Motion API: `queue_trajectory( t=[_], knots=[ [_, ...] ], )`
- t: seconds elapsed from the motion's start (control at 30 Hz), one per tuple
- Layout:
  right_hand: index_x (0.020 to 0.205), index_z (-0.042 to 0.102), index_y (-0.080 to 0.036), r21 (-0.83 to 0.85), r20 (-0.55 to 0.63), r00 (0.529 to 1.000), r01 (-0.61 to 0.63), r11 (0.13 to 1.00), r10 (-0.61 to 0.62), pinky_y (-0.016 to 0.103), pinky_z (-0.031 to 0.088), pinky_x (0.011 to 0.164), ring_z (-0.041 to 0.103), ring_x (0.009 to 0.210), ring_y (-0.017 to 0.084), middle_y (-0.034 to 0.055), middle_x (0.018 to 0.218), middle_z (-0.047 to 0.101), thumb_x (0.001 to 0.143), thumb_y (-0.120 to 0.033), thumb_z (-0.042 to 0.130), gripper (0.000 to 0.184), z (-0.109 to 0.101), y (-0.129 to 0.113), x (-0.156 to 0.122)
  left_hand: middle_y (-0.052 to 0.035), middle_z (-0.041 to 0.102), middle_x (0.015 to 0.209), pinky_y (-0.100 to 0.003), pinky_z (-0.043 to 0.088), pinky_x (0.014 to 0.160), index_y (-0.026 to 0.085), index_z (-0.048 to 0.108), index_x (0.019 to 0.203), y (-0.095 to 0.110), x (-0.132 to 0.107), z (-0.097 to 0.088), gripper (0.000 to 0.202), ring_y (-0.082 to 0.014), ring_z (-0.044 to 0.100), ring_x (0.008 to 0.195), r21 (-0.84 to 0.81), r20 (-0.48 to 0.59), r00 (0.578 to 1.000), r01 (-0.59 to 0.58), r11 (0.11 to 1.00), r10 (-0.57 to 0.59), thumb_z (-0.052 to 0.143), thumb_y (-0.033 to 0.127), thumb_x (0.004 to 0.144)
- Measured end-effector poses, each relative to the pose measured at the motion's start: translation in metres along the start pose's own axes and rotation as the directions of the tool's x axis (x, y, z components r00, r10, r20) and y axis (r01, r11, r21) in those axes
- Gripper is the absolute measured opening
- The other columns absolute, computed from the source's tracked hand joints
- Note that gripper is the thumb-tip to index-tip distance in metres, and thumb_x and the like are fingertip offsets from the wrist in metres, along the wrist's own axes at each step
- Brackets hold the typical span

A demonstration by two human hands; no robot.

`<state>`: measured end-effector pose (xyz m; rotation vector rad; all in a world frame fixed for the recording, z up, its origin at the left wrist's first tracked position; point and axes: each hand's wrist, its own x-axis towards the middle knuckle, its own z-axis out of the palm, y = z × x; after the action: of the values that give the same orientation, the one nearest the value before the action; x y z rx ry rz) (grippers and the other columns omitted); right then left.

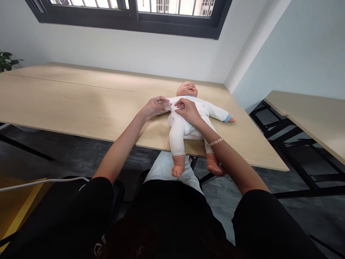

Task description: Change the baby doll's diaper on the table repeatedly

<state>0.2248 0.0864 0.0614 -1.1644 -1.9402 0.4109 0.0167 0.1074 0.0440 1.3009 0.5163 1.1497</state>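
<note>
A baby doll [189,87] lies on its back on the wooden table, its feet hanging past the near edge. It wears a white one-piece baby outfit [198,133] with blue cuffs and collar. At the side of the doll's chest, my left hand [157,107] pinches the edge of the white cloth. Just beside it, my right hand [188,110] reaches over the doll's belly, fingers closed on the same part of the outfit. The exact bit of cloth between the fingertips is too small to make out.
The wooden table [67,104] stretches far to the left, against the wall below a window [134,19]. A second table [309,111] stands to the right. Leaves of a plant [7,61] show at the far left. A white cable [40,182] crosses the lower left.
</note>
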Motion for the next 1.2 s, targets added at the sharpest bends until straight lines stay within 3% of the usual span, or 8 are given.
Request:
queue_trajectory(
  t=[0.17, 0.37, 0.43, 0.6, 0.67, 0.8, 0.9, 1.2],
  knots=[
    [0.08, 0.06, -0.017, -0.203, 0.123, 0.991, 0.071, 0.977, -0.046, 0.029, 0.039, 0.067, 0.06, 0.075, 0.021, 0.0051, 0.078, 0.067, 0.071, -0.003, 0.057, 0.017, 0.006, -0.007, 0.006, -0.004, 0.077, 0.092, -0.027, 0.056, 0.086, 0.014, 0.074, 0.082, -0.004, -0.001, 0.008, 0.041, -0.0133, 0.072, 0.086, 0.063, 0.079, 0.997, -0.021, 0.998, 0.016, 0.101, 0.035, 0.059],
    [0.08, 0.06, -0.016, -0.346, 0.281, 0.959, 0.143, 0.927, -0.043, 0.03, 0.032, 0.065, 0.055, 0.074, 0.021, 0.008, 0.085, 0.07, 0.073, -0.007, 0.058, 0.012, 0.015, -0.01, 0.017, -0.0029, 0.077, 0.088, -0.028, 0.056, 0.083, 0.015, 0.071, 0.08, -0.006, -0.001, 0.008, 0.043, -0.0134, 0.072, 0.083, 0.036, 0.102, 0.995, -0.02, 0.999, 0.016, 0.101, 0.036, 0.058],
    [0.083, 0.062, -0.015, -0.285, 0.271, 0.961, 0.124, 0.951, -0.044, 0.03, 0.037, 0.069, 0.057, 0.077, 0.021, 0.0075, 0.086, 0.07, 0.072, -0.006, 0.058, 0.015, 0.011, -0.01, 0.016, -0.002, 0.076, 0.085, -0.028, 0.057, 0.083, 0.015, 0.07, 0.083, -0.005, -0.001, 0.008, 0.045, -0.0129, 0.072, 0.08, 0.031, 0.089, 0.996, -0.006, 1.0, 0.003, 0.101, 0.037, 0.058],
    [0.119, 0.06, -0.015, 0.093, 0.224, 0.974, -0.002, 0.996, -0.019, 0.03, 0.05, 0.078, 0.064, 0.088, 0.02, 0.0091, 0.115, 0.068, 0.072, -0.015, 0.07, 0.048, -0.009, -0.015, 0.002, 0.001, 0.075, 0.083, -0.024, 0.055, 0.077, 0.017, 0.067, 0.096, -0.007, 0.003, 0.009, 0.055, -0.0106, 0.07, 0.076, 0.018, 0.004, 1.0, -0.018, 1.0, 0.018, 0.1, 0.04, 0.059],
    [0.118, 0.061, -0.017, 0.14, 0.162, 0.986, 0.024, 0.99, -0.047, 0.032, 0.052, 0.079, 0.064, 0.09, 0.02, 0.0078, 0.113, 0.068, 0.075, -0.024, 0.075, 0.046, -0.014, -0.019, -0.004, 0.0022, 0.074, 0.08, -0.021, 0.052, 0.071, 0.018, 0.065, 0.097, -0.009, 0.004, 0.011, 0.056, -0.009, 0.068, 0.071, 0.02, 0.016, 1.0, -0.024, 1.0, 0.024, 0.1, 0.041, 0.06],
    [0.094, 0.065, -0.017, 0.027, 0.046, 0.994, 0.093, 0.995, -0.094, 0.034, 0.049, 0.079, 0.062, 0.083, 0.02, 0.006, 0.092, 0.069, 0.087, -0.03, 0.072, 0.016, -0.012, -0.025, -0.01, 0.0038, 0.072, 0.074, -0.02, 0.047, 0.066, 0.019, 0.058, 0.093, -0.014, 0.006, 0.013, 0.058, -0.0072, 0.062, 0.062, 0.031, 0.073, 0.997, -0.03, 0.999, 0.028, 0.099, 0.043, 0.061],
    [0.081, 0.063, -0.018, -0.058, 0.035, 0.991, 0.129, 0.99, -0.127, 0.035, 0.047, 0.077, 0.06, 0.081, 0.021, 0.0065, 0.088, 0.068, 0.09, -0.027, 0.07, 0.015, -0.011, -0.027, -0.01, 0.0022, 0.073, 0.074, -0.022, 0.047, 0.068, 0.019, 0.056, 0.093, -0.017, 0.006, 0.014, 0.057, -0.0088, 0.063, 0.064, 0.053, 0.087, 0.996, -0.03, 0.998, 0.025, 0.097, 0.046, 0.064],
    [0.086, 0.057, -0.02, -0.238, -0.006, 0.987, 0.153, 0.959, -0.159, 0.034, 0.044, 0.077, 0.057, 0.085, 0.022, 0.0069, 0.094, 0.063, 0.097, -0.022, 0.056, 0.011, -0.023, -0.029, -0.021, -0.0036, 0.07, 0.091, -0.026, 0.047, 0.08, 0.015, 0.07, 0.094, -0.024, 0.003, 0.022, 0.049, -0.0147, 0.063, 0.085, 0.306, 0.156, 0.987, -0.079, 0.949, 0.032, 0.088, 0.056, 0.073]
  ],
)
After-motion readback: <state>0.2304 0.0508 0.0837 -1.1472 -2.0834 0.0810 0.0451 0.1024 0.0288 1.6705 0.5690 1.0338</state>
